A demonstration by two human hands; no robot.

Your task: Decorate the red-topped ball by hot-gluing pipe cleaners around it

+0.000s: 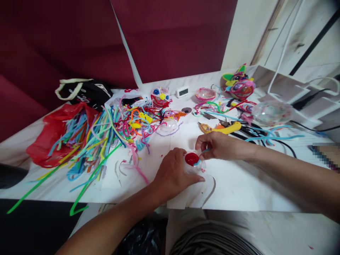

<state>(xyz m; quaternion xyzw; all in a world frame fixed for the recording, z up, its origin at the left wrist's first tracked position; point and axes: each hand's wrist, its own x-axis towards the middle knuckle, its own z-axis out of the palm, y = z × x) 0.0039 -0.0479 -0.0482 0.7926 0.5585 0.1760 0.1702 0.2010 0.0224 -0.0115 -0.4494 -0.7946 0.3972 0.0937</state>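
My left hand [174,171] curls round the left side of a small clear plastic shell [190,169] on the white paper, thumb along its near side. On top of the shell sits a round red disc [191,159], with a bit of light blue pipe cleaner [197,163] along its lower right edge. At the disc's right, my right hand [212,145] pinches a light blue strand that looks like the same pipe cleaner. Its fingertips partly cover the strand. Just beyond that hand lie yellow-handled pliers [230,128].
Many loose pipe cleaners [106,131] spill from a red plastic bag [47,141] at the left. A decorated ball [160,96], a small digital clock [182,92] and a pink-rimmed clear shell [205,94] stand at the back. Another clear shell [272,113] and black cables lie right.
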